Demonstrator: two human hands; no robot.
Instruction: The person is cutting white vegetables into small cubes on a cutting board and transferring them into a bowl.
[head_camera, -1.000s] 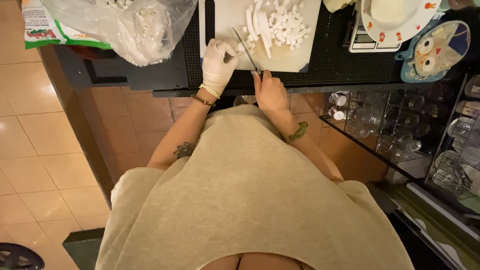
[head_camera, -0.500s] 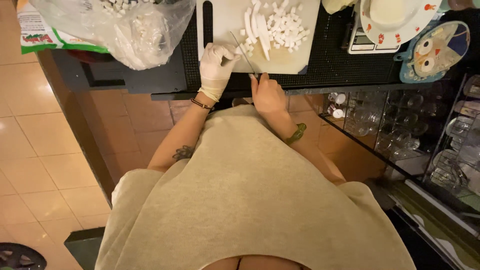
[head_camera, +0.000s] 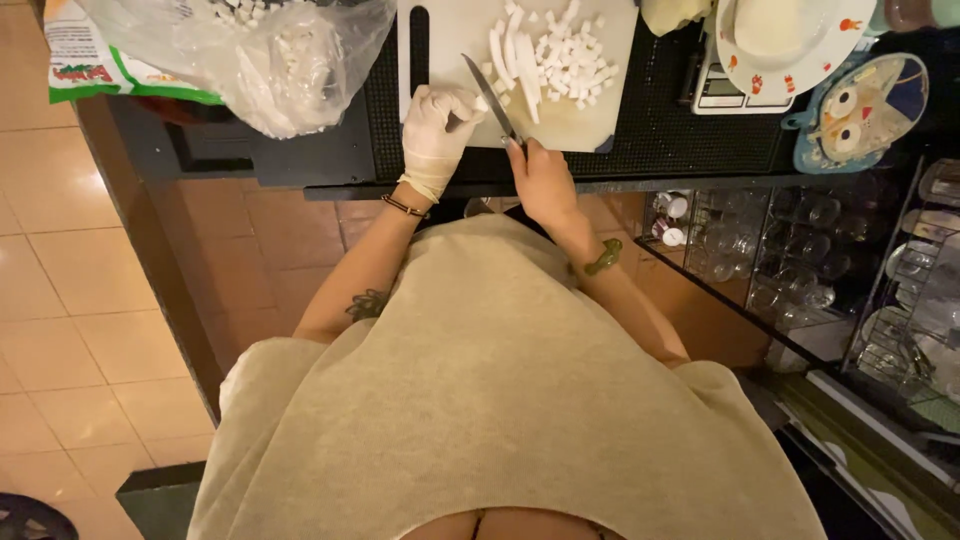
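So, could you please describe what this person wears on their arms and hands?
The left hand wears a thin whitish disposable glove, with a dark cord bracelet at the wrist and a dark tattoo further up the forearm. The right hand is ungloved, with a green bracelet. Loose beige short sleeves leave both forearms uncovered.

— See the hands?
— Yes. Left hand in a white glove, resting on the white cutting board, fingers curled on small white bits. Right hand bare, holding a knife, blade slanting up over the board.
— On the board?
— White strips and a pile of little white cubes, just beside the blade.
— Around it?
— Black mat under the board. Clear plastic bag to the left. Plate on a scale to the right.
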